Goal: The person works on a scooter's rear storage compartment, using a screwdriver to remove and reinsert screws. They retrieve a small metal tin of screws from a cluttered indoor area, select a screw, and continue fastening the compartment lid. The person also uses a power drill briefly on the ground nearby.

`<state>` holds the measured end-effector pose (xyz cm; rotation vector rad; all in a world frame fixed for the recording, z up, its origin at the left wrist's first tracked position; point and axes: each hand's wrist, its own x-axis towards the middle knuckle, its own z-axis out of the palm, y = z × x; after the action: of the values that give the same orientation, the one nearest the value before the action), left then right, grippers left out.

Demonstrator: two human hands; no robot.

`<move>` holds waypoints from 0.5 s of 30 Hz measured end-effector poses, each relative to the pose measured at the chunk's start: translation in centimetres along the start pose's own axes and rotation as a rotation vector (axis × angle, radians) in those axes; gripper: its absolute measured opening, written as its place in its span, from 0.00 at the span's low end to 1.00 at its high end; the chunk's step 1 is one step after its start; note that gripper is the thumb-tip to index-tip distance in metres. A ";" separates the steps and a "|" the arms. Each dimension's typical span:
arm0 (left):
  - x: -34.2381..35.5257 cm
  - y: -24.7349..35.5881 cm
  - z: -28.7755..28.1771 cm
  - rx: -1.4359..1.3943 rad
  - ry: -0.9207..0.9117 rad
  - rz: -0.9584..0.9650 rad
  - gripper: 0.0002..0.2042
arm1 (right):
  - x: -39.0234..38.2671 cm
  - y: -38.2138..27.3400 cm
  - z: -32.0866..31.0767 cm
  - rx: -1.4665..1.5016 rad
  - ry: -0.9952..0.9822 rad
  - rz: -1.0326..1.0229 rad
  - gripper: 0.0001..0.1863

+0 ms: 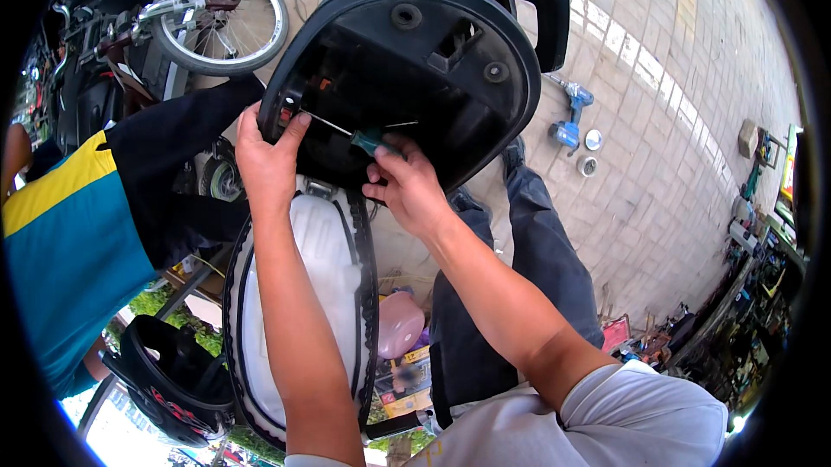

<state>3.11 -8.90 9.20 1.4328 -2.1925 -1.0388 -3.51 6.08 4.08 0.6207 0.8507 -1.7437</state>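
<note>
A black storage bin (pixel 485 112) of a scooter lies open in front of me. My left hand (pixel 269 162) is closed round its left rim, thumb on the inside, beside a small red part (pixel 287 109) set in the edge. In my right hand (pixel 410 188) is a screwdriver (pixel 370 141) with a dark green handle, pinched between thumb and fingers. Its thin shaft points left toward the red part and my left thumb. Whether the tip touches anything is too small to tell. Below the bin hangs the tilted-open seat (pixel 299 251), its white underside showing.
A blue cordless drill (pixel 569 117) lies on the paving at right, near two small round items (pixel 589 164). Another person in a teal and yellow shirt (pixel 74 225) is close at left. A black helmet (pixel 169 380) hangs lower left; a bicycle wheel (pixel 275 25) stands upper left.
</note>
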 end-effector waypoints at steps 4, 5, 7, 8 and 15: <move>0.0 -0.1 0.0 0.004 -0.009 0.010 0.17 | 0.6 0.8 -1.2 -0.090 -0.068 -0.120 0.12; -0.1 -0.2 -0.1 0.006 -0.010 0.014 0.16 | 0.6 0.5 -1.6 -0.077 -0.089 -0.042 0.13; -0.3 0.0 -0.3 0.033 -0.008 0.009 0.16 | 0.6 -0.1 -2.3 -0.051 -0.131 0.114 0.14; -0.2 0.2 -0.2 0.046 -0.010 0.009 0.16 | 0.9 -0.4 -2.5 -0.057 -0.151 0.134 0.14; -0.4 0.6 -0.2 0.041 -0.013 -0.013 0.15 | 0.4 0.8 -1.5 -0.070 -0.096 -0.129 0.19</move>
<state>3.02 -8.48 9.76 1.4630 -2.2290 -1.0162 -2.92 6.87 2.68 0.4401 0.8969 -1.8360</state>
